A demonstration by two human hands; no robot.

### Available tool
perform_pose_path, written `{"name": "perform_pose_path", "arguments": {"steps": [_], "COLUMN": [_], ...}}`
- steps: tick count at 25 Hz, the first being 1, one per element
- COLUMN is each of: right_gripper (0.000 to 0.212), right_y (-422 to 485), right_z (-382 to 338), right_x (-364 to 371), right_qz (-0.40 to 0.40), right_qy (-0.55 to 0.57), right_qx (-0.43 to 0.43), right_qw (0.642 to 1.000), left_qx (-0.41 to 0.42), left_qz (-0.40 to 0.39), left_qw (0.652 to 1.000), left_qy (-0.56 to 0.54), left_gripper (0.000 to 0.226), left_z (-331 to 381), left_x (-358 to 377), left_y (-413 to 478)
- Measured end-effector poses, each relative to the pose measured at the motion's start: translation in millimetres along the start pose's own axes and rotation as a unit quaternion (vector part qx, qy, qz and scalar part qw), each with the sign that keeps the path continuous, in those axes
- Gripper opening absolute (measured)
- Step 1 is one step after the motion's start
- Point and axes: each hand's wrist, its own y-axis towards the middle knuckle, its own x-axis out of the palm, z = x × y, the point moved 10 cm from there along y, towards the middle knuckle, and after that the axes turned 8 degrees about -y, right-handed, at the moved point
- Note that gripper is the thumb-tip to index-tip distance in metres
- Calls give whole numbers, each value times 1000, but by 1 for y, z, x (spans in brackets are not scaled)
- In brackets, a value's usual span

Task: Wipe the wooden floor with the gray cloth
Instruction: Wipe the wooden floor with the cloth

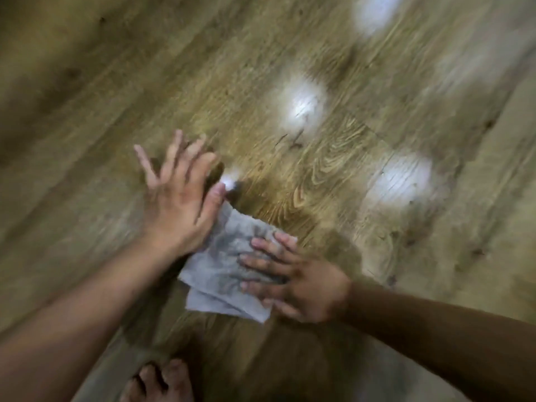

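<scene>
Presses gray cloth [216, 272] flat onto wooden floor [356, 158], lower centre of view, folded and rumpled, dark smudges on top. Covers cloth's right half with right hand [301, 282], fingers [262, 245] straight and spread, gripping nothing. Plants left hand [179, 195] on bare floor, thumb side against cloth's upper-left edge, fingers straight, splayed, holding nothing. Shows bare foot [162, 381] at bottom edge, near cloth. Picks up bright light reflections [301, 105] on boards beyond hands. Blurs heavily everywhere.
</scene>
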Motion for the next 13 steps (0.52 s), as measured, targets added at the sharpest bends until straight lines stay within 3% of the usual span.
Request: {"name": "perform_pose_path", "arguments": {"steps": [1,3,7,11,13], "right_gripper": [40,41,47,51,56], "right_y": [-15,-34,-66,-47,-36], "right_z": [34,137,340,384,352], "right_x": [-9,-35,-90,-107,-96], "right_qz": [27,65,90,92,76], "right_qy": [-21,-42,-12,37,22], "right_qx": [9,135,437,567,567], "right_qw": [999,988,895,818,820], "left_qx": [41,48,38,27,30], "left_qz": [-38,-100,-141,-144,-140], "left_qw": [998,992,981,980,981], "left_qy": [10,55,124,135,130], "left_gripper": [52,60,67,67,66], "left_z": [17,24,23,21,24], "left_x": [18,46,65,65,65], "left_y": [3,8,7,6,7]}}
